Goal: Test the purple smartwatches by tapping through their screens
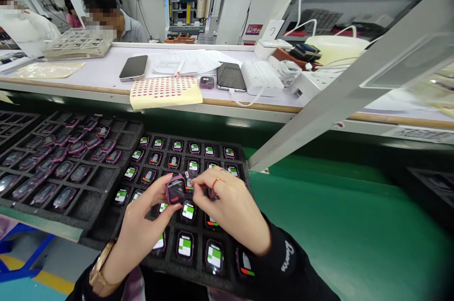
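A purple-cased smartwatch body without straps is pinched between the thumb and fingers of my left hand, its dark screen turned up. Just right of it, my right hand has thumb and index finger pressed together, close to the watch's edge. A tiny pale tab with a red mark shows by those fingertips; whether they hold it is unclear. Beneath both hands lies a black foam tray with rows of watch bodies, most with lit green-and-white screens, some showing red and orange.
Left of it, another foam tray holds many dark-screened watch bodies. A raised bench carries a yellow sticker sheet, a single watch body, two phones and white chargers. A slanted metal post stands at right. Co-workers sit beyond.
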`<state>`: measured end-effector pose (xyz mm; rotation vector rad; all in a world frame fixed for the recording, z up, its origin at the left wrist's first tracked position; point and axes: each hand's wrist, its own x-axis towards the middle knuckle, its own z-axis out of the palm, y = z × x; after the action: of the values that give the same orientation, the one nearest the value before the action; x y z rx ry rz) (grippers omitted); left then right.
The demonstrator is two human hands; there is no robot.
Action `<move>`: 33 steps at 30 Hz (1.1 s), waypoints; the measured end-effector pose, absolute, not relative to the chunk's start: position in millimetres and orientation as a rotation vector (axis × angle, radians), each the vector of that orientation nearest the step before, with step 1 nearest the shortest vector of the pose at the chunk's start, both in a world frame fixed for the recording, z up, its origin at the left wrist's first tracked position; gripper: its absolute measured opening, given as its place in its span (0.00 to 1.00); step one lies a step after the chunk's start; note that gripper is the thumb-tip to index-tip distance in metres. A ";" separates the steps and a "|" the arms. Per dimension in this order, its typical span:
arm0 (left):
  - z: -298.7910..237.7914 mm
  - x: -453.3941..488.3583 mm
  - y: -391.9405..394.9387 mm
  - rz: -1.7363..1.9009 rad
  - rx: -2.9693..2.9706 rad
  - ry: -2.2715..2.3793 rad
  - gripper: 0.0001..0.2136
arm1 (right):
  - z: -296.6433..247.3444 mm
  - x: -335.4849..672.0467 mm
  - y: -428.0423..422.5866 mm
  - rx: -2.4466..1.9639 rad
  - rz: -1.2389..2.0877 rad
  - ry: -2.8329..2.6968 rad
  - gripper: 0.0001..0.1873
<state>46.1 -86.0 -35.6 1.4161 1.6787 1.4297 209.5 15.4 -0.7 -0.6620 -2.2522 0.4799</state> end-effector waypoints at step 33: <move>-45.9 43.5 -87.1 1.335 1.695 1.809 0.24 | -11.9 206.6 10.5 -0.710 0.445 -2.424 0.07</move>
<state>43.5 -87.1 -45.9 1.6954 1.8090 1.3346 206.6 10.5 -11.9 -0.7096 -2.4236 0.4445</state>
